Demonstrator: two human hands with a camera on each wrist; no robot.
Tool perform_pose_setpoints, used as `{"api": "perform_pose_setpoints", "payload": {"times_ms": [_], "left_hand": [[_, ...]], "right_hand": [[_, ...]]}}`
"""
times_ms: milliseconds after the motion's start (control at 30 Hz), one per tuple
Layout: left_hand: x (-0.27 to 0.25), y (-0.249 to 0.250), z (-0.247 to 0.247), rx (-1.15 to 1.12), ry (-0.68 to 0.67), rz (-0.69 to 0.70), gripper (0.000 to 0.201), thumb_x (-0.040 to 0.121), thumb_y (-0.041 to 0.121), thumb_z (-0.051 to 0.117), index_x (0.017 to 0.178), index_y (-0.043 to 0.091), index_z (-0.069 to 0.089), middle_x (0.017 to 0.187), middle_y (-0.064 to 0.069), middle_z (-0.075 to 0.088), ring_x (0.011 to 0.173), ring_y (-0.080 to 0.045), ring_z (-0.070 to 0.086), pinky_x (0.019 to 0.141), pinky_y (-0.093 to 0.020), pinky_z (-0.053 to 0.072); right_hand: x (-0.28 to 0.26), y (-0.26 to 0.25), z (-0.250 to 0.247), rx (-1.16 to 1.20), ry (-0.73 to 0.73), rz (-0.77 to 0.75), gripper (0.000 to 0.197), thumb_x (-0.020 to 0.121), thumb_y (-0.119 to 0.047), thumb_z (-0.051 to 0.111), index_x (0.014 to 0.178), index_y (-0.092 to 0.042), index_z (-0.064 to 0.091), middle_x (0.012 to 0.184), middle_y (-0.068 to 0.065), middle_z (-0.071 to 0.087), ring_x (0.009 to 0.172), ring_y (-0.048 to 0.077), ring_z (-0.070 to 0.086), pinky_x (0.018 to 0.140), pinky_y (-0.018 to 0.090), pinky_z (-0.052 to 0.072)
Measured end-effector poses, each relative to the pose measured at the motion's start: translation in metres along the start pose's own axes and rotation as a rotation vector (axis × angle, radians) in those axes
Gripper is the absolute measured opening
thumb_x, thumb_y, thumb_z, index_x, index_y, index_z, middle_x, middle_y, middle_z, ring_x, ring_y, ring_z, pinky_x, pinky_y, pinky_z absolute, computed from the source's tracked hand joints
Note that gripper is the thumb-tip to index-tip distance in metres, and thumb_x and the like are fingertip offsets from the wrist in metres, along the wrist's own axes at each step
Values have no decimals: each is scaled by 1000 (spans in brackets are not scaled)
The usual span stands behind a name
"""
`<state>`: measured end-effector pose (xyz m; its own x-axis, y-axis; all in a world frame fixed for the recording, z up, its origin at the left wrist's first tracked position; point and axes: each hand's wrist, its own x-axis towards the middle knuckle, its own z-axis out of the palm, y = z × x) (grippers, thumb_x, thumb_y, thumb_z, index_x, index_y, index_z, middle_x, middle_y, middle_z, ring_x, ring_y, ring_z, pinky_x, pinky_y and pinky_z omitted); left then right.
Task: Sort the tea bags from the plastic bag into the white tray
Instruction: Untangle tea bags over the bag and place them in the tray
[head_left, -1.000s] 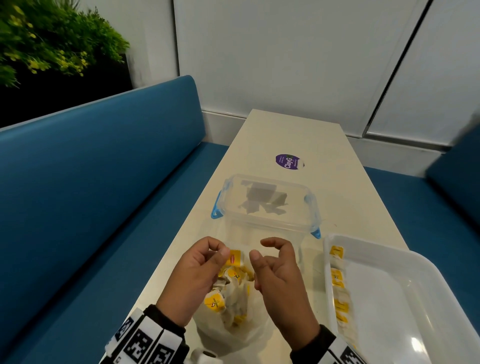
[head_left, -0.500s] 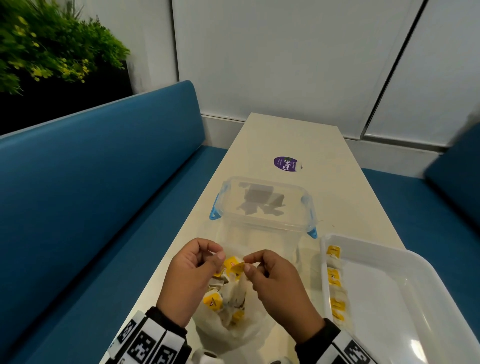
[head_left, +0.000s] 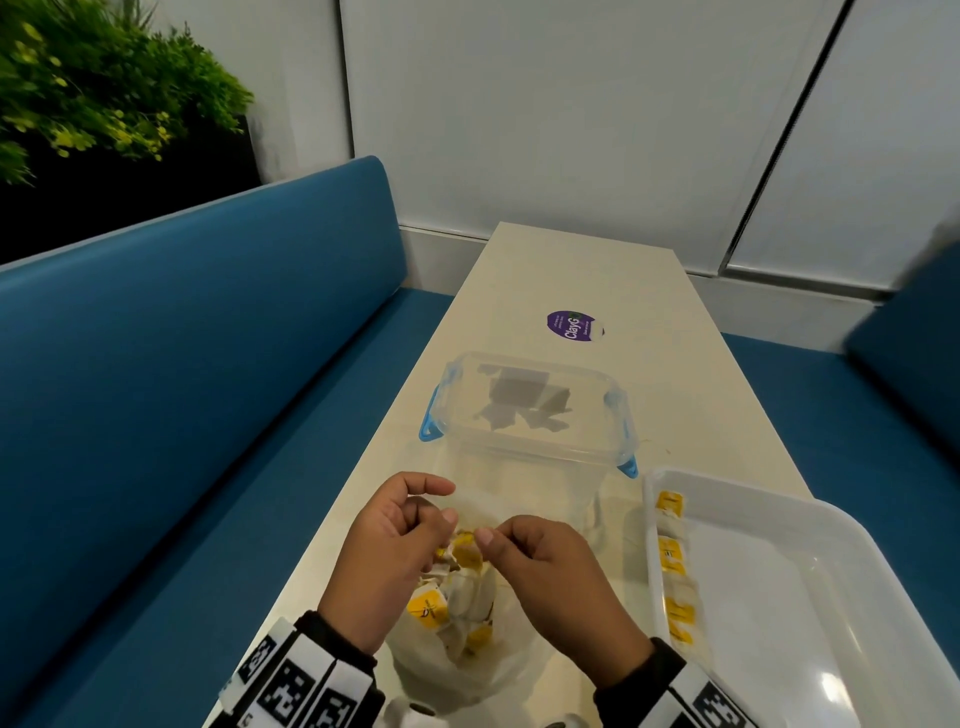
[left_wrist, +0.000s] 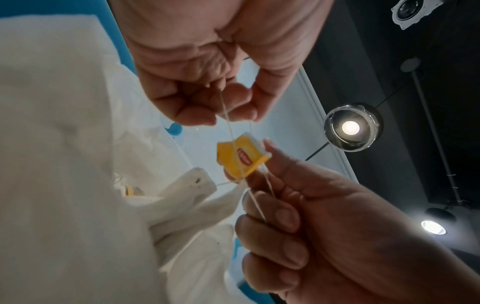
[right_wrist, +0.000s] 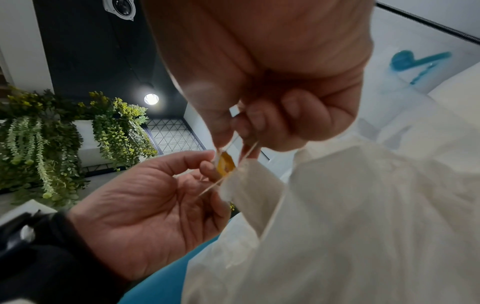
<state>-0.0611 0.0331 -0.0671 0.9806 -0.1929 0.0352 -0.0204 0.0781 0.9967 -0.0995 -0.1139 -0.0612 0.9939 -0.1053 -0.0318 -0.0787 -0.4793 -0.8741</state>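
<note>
Blue bench seating (head_left: 197, 374) flanks your long cream worktop (head_left: 582, 280), which runs toward a white panelled wall. At your right, the white tray (head_left: 779, 525) holds a column of yellow-tagged tea bags (head_left: 672, 561) along its left wall. A clear lidded container (head_left: 530, 410) with blue clips sits just beyond your hands, and a purple sticker (head_left: 571, 327) lies farther up. Between your wrists, the plastic bag (head_left: 467, 670) holds the remaining tea bags. Your left hand (head_left: 395, 551) pinches thread with curled fingers. Your right hand (head_left: 556, 577) pinches a yellow tag (left_wrist: 241, 157) and its string (left_wrist: 255, 202) above the bag's mouth.
</note>
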Motion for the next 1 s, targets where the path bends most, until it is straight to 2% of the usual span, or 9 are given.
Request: {"api": "perform_pose_setpoints", "payload": {"times_ms": [167, 267, 367, 467, 533, 700, 800, 900, 1000], "left_hand": [[-1, 1, -1, -57, -18, 1, 23, 85, -5, 57, 102, 11, 60, 57, -5, 49, 45, -1, 44, 48, -14, 42], [-2, -1, -2, -42, -31, 9, 25, 85, -6, 56, 102, 11, 60, 58, -2, 54, 47, -1, 49, 48, -12, 41], [-3, 0, -3, -33, -64, 16, 26, 85, -9, 55, 101, 11, 61, 63, -3, 59, 53, -2, 55, 49, -11, 42], [-5, -1, -4, -24, -112, 36, 27, 84, -9, 56, 100, 11, 61, 71, -12, 63, 64, -15, 59, 56, -14, 46], [-4, -3, -6, -20, -129, 38, 25, 83, -8, 58, 99, 11, 61, 75, -13, 64, 69, -22, 59, 60, -17, 48], [-5, -7, -6, 9, -145, 48, 18, 77, 6, 66, 93, 11, 61, 71, -3, 66, 70, -25, 59, 66, -23, 51], [-7, -5, -4, 51, -183, 66, 23, 68, 16, 64, 90, 12, 61, 74, -5, 66, 65, -23, 53, 66, -26, 51], [-9, -4, -4, 135, -203, 91, 22, 65, 27, 67, 85, 18, 62, 74, -6, 65, 61, -22, 44, 64, -34, 46], [-7, -8, -4, 215, -143, 87, 18, 71, 16, 71, 87, 22, 64, 64, 3, 56, 56, -10, 43, 59, -28, 42]], "right_hand": [[-2, 0, 2, -1, -49, 32, 15, 87, -29, 64, 72, -25, 61, 42, -15, 45, 45, 1, 41, 47, 10, 30], [0, -3, 3, -20, -55, 78, 28, 93, -34, 53, 69, -20, 56, 56, -9, 49, 55, 6, 44, 56, 20, 37], [-1, -8, 5, 50, -67, 108, 43, 93, -43, 47, 66, -10, 47, 57, 3, 38, 53, 13, 35, 57, 27, 31], [-2, -9, 6, 133, -71, 157, 46, 90, -44, 53, 71, -2, 54, 47, -8, 35, 45, 6, 32, 52, 23, 30], [-3, -10, 6, 198, -75, 195, 33, 89, -36, 58, 74, -7, 60, 40, -13, 39, 39, 2, 35, 48, 17, 30], [-6, -15, 3, 353, -104, 279, 27, 93, -24, 55, 71, -9, 57, 40, -7, 36, 35, 7, 28, 38, 17, 25], [-6, -19, 3, 404, -121, 319, 34, 95, -25, 50, 65, -10, 49, 42, 0, 31, 35, 10, 24, 37, 16, 19], [-5, -20, 2, 461, -123, 335, 25, 95, -13, 46, 71, -8, 47, 42, -1, 28, 35, 9, 22, 35, 14, 18], [-5, -18, 0, 495, -94, 326, 20, 95, -11, 46, 76, -8, 47, 45, 1, 30, 36, 9, 23, 35, 15, 20]]}}
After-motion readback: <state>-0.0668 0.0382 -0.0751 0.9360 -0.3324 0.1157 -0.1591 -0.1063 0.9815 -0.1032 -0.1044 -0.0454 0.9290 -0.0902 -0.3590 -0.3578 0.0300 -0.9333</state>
